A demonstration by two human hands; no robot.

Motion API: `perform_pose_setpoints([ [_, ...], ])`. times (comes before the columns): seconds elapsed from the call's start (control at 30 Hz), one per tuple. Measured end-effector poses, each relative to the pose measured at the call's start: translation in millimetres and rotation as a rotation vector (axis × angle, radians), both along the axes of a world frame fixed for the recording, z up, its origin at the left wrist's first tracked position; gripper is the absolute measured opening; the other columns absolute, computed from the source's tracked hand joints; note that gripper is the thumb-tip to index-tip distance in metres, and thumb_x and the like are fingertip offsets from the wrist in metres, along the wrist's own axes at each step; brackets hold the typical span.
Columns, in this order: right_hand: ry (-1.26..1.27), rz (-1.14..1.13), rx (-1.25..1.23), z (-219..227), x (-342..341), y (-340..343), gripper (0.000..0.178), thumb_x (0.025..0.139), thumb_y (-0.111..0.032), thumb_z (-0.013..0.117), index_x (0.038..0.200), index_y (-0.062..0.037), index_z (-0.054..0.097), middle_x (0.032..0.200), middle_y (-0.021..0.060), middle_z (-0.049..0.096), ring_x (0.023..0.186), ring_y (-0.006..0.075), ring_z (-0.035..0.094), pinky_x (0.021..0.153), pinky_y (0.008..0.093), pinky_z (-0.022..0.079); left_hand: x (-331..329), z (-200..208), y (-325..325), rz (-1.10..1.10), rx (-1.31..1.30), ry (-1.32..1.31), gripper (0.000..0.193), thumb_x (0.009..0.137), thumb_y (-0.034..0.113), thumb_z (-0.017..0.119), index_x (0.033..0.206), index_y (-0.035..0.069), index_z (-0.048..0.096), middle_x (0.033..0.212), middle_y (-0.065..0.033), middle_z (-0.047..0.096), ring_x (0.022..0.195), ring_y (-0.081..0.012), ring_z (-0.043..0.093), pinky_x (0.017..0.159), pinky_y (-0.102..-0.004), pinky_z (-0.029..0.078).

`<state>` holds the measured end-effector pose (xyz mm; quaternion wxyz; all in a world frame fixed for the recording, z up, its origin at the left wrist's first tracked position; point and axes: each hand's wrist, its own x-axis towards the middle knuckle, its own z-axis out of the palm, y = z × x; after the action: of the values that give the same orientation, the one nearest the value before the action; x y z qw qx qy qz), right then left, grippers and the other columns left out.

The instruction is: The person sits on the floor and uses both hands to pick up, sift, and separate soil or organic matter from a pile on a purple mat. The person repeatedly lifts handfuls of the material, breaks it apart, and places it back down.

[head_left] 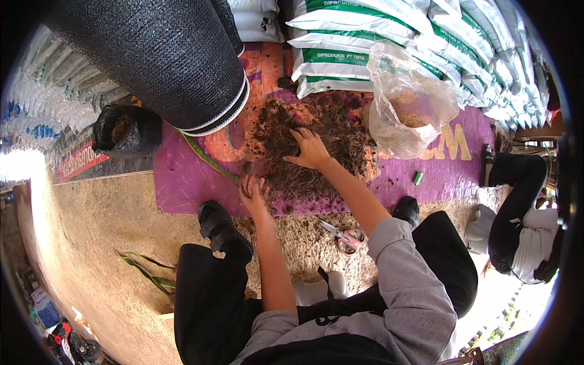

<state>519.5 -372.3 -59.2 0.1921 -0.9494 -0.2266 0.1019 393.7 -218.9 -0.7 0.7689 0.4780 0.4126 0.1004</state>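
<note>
Can make out white capitals on green-banded white plastic sacks, large yellow letters across the purple-and-orange sheet, and probably white lettering on the dark, red-striped banner.

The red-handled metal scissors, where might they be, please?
In the head view, the scissors lie right of centre on rough tan ground, just below the purple printed sheet.

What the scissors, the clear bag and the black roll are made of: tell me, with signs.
Scissors: likely metal blades, smooth and silvery; reddish handles probably plastic, from their evenly coloured loops.
Clear bag: thin, shiny plastic film, judging by its see-through wrinkles.
Black roll: seemingly woven synthetic mesh with a slight sheen, given its fine crosswise texture; fibre unclear.
</note>
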Motion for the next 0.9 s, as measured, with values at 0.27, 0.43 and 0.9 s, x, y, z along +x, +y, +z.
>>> perform_pose_setpoints([
  [0.27, -0.058, 0.008, -0.214, -7.1, -13.8, 14.2, 0.085, 0.068, -0.045, 0.068, 0.134, -0.0096, 0.027, 0.126, 0.0097, 0.040, 0.116, 0.0288, 0.038, 0.095, 0.0424, 0.034, 0.5, 1.6, -7.7, -0.004, -0.046, -0.031, 0.043, 0.085, 0.020, 0.056, 0.123, 0.008, 0.038, 0.118, -0.0062, 0.047, 0.100, -0.0198, 0.054, 0.078, -0.0314, 0.045],
  [0.43, -0.126, 0.050, -0.152, -20.8, -32.2, 5.4, 0.061, 0.071, -0.025, 0.068, 0.124, -0.0099, 0.042, 0.117, 0.0072, 0.047, 0.111, 0.0251, 0.043, 0.091, 0.0372, 0.038, 3.1, 2.4, -7.4, 0.005, -0.034, -0.007, 0.043, 0.086, 0.020, 0.055, 0.123, 0.009, 0.038, 0.117, -0.0060, 0.047, 0.099, -0.0192, 0.054, 0.076, -0.0301, 0.046],
  [0.9, 0.229, -0.442, 0.641, 58.8, -9.9, -50.0, 0.031, 0.073, -0.009, 0.067, 0.102, 0.0000, 0.060, 0.091, 0.0111, 0.064, 0.080, 0.0189, 0.060, 0.075, 0.0298, 0.046, 8.9, 29.7, -29.7, -0.023, -0.115, -0.119, 0.044, 0.086, 0.021, 0.054, 0.124, 0.009, 0.037, 0.120, -0.0077, 0.045, 0.099, -0.0192, 0.054, 0.077, -0.0313, 0.046],
])
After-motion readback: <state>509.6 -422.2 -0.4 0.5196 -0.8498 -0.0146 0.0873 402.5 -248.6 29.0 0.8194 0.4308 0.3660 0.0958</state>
